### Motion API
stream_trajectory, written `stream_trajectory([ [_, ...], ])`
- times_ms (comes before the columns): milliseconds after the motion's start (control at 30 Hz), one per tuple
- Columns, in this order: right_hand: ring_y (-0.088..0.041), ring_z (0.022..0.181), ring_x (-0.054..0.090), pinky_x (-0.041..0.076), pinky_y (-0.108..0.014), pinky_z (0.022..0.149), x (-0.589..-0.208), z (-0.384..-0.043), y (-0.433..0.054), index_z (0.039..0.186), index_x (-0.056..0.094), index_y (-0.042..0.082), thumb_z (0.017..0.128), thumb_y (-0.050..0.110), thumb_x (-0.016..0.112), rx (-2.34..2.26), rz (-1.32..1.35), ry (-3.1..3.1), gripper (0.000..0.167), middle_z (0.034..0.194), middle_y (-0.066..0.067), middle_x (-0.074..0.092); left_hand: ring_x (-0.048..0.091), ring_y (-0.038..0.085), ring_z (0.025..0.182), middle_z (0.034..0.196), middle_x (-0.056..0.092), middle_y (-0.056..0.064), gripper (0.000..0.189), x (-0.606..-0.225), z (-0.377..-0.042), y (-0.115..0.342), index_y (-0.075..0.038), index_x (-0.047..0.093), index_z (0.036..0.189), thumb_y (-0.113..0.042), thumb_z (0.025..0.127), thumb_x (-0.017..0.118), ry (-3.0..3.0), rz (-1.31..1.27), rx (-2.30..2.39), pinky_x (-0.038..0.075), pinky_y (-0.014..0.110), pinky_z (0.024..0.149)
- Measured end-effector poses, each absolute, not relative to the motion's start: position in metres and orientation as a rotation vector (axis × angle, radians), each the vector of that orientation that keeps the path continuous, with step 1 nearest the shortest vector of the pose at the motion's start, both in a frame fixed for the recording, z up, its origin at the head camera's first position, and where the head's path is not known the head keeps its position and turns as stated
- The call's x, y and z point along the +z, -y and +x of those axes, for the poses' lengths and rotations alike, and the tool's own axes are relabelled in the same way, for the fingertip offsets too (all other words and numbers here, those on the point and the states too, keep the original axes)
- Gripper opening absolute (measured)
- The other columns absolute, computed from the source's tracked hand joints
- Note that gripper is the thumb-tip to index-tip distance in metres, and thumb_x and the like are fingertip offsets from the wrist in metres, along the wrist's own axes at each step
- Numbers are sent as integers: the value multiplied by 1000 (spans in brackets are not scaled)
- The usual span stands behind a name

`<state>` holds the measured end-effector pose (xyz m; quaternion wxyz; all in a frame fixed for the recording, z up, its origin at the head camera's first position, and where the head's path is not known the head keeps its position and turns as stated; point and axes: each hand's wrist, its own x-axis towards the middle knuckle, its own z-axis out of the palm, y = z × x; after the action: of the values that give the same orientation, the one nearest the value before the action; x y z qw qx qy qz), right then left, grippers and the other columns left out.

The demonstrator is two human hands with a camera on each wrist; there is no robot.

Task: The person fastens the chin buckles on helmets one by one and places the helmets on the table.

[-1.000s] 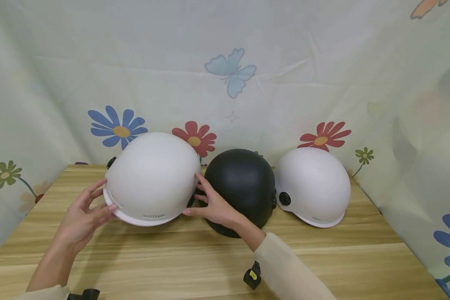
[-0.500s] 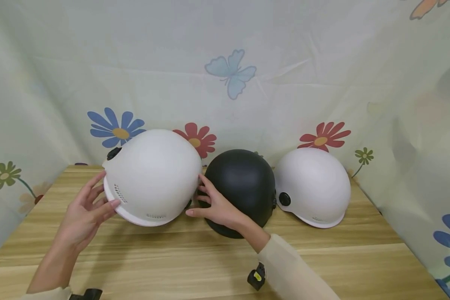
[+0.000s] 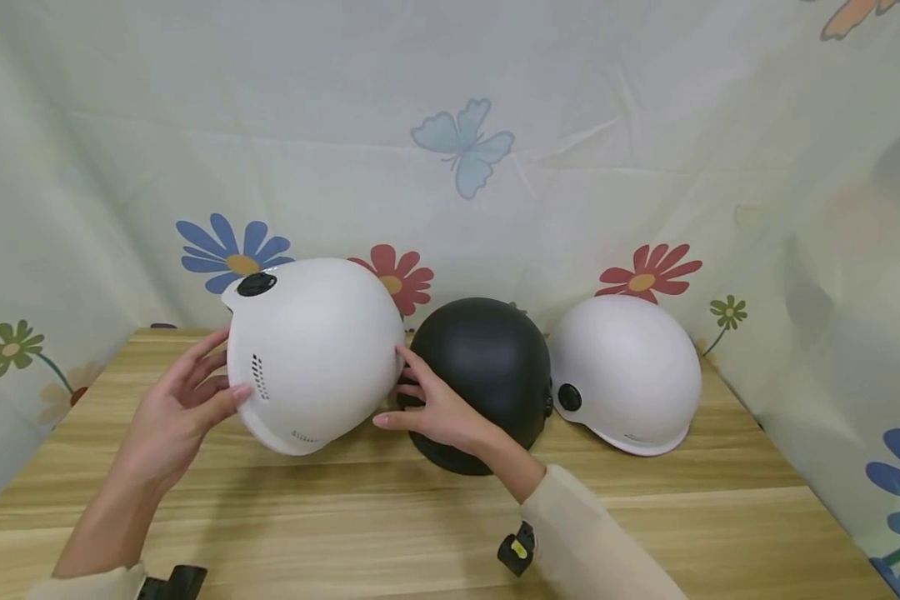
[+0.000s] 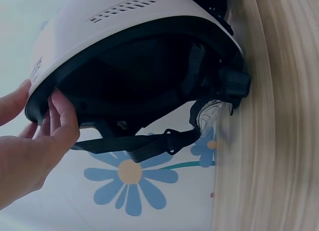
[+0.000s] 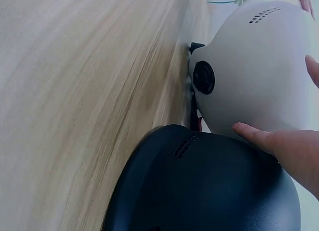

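Left hand (image 3: 171, 415) pinches the rim (image 3: 258, 430) of the white helmet (image 3: 322, 342) left of the black helmet (image 3: 487, 358), right hand (image 3: 450, 412) spread alongside, so I'd turn it gently without bumping.

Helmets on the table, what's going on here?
A person is handling the leftmost white helmet, which is tilted with one side raised. The left hand pinches its edge; the right hand, fingers extended, is at its opposite side. The black helmet and the other white helmet sit side by side on the table.
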<state>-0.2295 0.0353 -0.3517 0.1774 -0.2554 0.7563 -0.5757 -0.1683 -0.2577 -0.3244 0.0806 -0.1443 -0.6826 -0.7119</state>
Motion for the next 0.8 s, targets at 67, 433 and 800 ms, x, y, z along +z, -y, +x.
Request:
stream_trajectory([
  [67,-22,127,36,40,-39,95,-351,-229,-35,146,9,28,82,19,69,-1637,-722,-2137,89,146,-2,21,57,11,94,122,49,2,66,-323,-169,257,-12,32,142,8,84,59,2044,-423,-2113,51,21,73],
  [433,-26,126,38,44,-35,90,-351,-229,-37,146,10,29,83,18,68,-1628,-731,-2129,86,146,-4,21,57,7,97,119,51,-1,61,-323,-170,255,-11,36,139,2,85,60,2061,-352,-2078,51,20,72],
  [800,-24,130,33,34,-39,100,-339,-228,-38,147,14,26,81,22,71,-1612,-672,-2214,87,148,0,17,55,7,98,119,52,-5,55,-318,-172,250,-8,40,136,-4,86,62,2198,-305,-1862,49,16,73],
])
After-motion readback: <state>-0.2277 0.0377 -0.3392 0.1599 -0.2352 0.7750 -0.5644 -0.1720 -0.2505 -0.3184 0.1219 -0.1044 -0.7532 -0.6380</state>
